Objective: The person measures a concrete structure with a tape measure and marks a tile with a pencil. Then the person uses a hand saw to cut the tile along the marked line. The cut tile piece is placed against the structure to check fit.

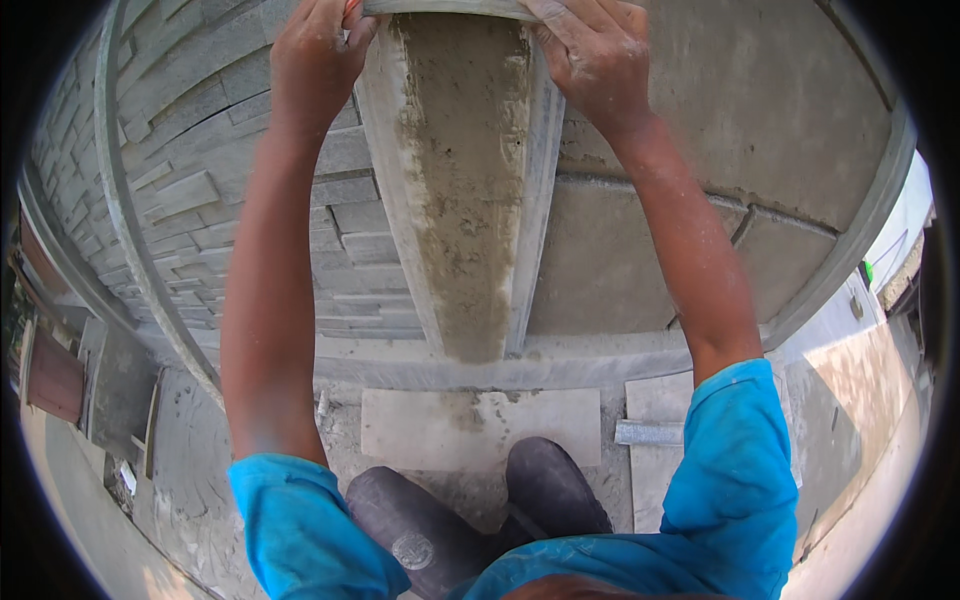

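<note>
Both my arms reach up to a narrow grey straightedge bar (450, 7) that lies across a vertical strip of damp mortar (466, 190). My left hand (316, 58) is closed around the bar's left end, with a small orange-red spot showing by the fingers. At the other end my right hand (598, 58) grips it, thumb side toward the mortar. The bar's upper part is cut off by the frame edge. Pale lengthwise strips border the mortar, a left strip (398, 170) and a right strip (540, 190). Thin mortar smears cling to their inner edges.
Grey stacked-stone cladding (190, 195) covers the wall at left, crossed by a long upright metal bar (125, 200). Smooth grey panels (720, 90) with dark grooves stand at right. Below lie a pale board (480, 428), near my knees, and a short metal profile (650, 433).
</note>
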The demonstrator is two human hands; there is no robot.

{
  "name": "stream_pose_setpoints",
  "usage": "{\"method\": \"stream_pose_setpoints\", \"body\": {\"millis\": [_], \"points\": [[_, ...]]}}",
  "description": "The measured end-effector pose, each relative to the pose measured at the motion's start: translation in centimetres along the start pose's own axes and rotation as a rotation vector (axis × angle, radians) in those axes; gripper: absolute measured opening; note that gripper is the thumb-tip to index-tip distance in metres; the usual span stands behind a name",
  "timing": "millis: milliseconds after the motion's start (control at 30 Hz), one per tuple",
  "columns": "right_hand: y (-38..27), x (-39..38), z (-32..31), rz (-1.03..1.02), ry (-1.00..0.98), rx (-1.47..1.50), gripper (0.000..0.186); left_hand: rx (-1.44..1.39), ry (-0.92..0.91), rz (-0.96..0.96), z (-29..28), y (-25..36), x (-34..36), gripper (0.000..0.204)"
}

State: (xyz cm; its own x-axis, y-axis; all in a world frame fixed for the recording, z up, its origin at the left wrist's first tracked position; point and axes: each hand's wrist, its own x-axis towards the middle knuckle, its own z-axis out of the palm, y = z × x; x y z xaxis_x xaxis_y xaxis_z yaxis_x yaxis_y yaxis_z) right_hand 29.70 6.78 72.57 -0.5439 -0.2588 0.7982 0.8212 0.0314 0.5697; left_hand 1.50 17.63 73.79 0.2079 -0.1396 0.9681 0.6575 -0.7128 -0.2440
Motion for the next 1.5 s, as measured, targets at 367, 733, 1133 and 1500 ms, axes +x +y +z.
{"method": "stream_pose_setpoints", "body": {"millis": [367,733,1133,1500], "points": [[-1.6,1.3,-1.7,0.143,-0.070,0.084,0.028,0.091,0.067,-0.070,1.0,1.2,-1.3,0.027],[-2.0,-0.2,-1.3,0.127,-0.086,0.041,0.031,-0.003,0.054,-0.036,0.1,3.3,-2.1,0.013],[-4.0,-1.5,-2.2,0.162,-0.129,0.081,0.034,0.007,0.076,-0.088,0.5,3.1,-5.5,0.023],[-10.5,-11.9,-5.4,0.125,-0.312,0.176,0.043,-0.183,-0.002,-0.025,-0.8,7.4,-18.2,0.018]]}}
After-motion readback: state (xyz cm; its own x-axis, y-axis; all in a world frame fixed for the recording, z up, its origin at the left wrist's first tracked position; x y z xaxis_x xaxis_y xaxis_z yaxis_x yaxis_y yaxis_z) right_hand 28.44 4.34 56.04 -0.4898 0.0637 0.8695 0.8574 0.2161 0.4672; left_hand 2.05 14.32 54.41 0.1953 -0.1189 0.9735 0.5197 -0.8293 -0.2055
